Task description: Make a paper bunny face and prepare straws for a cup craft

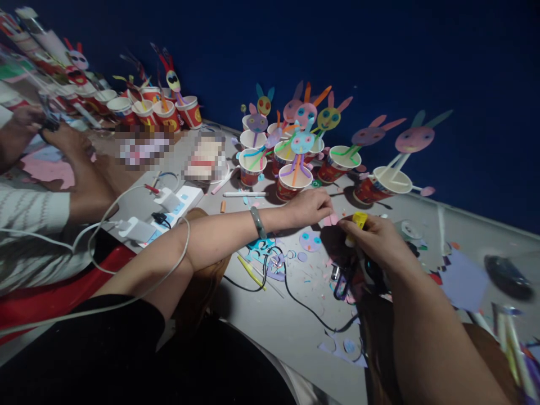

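So, clock face centred on the flat round lavender paper face with blue eyes lying on the littered light grey table. The left hand is up at 12 o'clock, fingers curled and tips closed on a small pink paper piece, which sits at about 1 o'clock. The right hand is over at 3, closed around a small yellow-and-white stick, with its fingertips right by the pink bit's edge.

At 11, just behind the left wrist, there's a red-and-white paper cup with a pale blue paper rabbit head on straws. Slim white marker at 10, white power strip further out between 9 and 10. A lavender paper sheet is between 3 and 4. Way out near 10, a co-worker's hands are kinda blurry, so I can't tell what they grip.
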A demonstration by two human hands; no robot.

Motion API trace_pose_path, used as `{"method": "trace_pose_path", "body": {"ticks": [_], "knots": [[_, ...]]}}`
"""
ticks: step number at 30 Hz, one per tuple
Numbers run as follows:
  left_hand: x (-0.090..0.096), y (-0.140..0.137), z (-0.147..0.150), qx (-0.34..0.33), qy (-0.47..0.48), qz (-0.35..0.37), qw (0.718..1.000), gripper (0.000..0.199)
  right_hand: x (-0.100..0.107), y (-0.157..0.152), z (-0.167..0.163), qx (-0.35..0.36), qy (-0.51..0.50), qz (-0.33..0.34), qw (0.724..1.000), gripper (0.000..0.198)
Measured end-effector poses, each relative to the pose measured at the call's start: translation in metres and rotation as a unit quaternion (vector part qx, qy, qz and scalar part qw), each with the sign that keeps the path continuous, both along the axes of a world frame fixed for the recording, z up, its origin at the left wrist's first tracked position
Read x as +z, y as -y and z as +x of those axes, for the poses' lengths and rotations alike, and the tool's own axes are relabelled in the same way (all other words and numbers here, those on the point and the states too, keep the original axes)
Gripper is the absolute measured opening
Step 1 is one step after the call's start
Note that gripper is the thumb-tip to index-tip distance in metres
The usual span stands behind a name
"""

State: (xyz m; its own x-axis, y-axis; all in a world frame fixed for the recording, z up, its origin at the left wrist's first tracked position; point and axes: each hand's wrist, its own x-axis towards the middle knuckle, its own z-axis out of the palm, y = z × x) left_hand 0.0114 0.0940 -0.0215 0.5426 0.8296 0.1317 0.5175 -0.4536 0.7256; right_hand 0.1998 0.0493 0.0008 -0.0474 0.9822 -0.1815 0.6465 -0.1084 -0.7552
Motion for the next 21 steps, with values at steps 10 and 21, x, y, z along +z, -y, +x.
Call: {"method": "trace_pose_path", "body": {"ticks": [10, 21], "knots": [[-0.011, 0.003, -0.001, -0.008, -0.094, -0.047, 0.994, 0.016, 0.004, 0.002, 0.002, -0.050, 0.009, 0.133, 0.990, 0.051], [-0.014, 0.001, -0.002, 0.020, -0.111, -0.040, 0.993, 0.017, -0.018, 0.000, -0.002, 0.063, 0.014, 0.127, 0.990, 0.027]]}}
